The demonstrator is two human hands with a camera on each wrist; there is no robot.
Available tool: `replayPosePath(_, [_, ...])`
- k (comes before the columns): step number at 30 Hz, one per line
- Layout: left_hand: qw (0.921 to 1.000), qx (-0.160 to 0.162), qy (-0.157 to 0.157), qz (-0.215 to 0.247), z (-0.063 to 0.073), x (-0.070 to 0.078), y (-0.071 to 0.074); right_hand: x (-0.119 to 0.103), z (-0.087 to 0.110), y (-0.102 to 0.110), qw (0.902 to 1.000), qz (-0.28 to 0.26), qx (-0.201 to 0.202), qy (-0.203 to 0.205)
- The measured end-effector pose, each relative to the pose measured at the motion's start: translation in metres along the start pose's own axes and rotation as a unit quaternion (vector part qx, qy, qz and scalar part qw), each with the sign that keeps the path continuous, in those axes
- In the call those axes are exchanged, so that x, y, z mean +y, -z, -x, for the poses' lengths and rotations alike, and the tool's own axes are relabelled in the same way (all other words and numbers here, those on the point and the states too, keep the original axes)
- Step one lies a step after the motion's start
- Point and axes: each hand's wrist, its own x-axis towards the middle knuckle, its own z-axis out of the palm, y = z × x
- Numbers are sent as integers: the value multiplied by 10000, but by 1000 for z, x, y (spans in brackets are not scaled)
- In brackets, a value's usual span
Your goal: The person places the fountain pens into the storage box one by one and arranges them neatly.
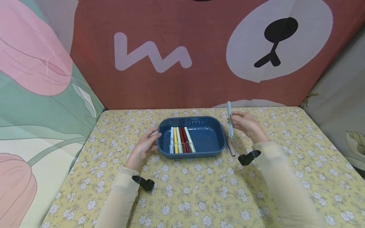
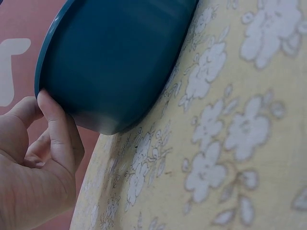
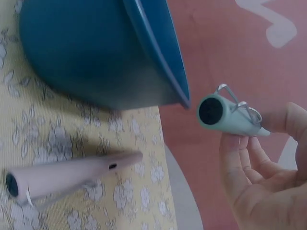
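Observation:
A dark blue tray (image 1: 211, 154) stands near the middle of the table. My left hand (image 1: 146, 145) grips its left end, thumb and fingertips at the rim. Several capped pens lie side by side in the tray's left half: a pale blue pen (image 1: 171, 139), a yellow pen (image 1: 175, 139), two dark red pens (image 1: 186, 139) and pale green ones. My right hand (image 1: 245, 123) pinches a mint green pen (image 3: 235, 119) with a metal clip, upright and raised just past the tray's right end. Below it, a dull pink pen (image 3: 62, 178) lies on the cloth beside the tray.
Yellow flowered cloth (image 1: 196, 190) covers the table. A reddish-brown backdrop (image 1: 159, 91) with a printed bear's muzzle rises behind the far edge, and a flower-print curtain (image 1: 42, 123) hangs on the left. A black wrist camera (image 1: 144, 183) sits on each sleeve.

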Motion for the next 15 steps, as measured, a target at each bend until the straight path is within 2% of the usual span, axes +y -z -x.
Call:
replayPosePath(8, [10000,-27,46,-8,16,13,-6,-4,-2,-17,9999,-100,-30,-7])
replayPosePath(15, [10000,-48,15,-6,17,13,-6,-6,-6,-33,10000,14,-11,73])
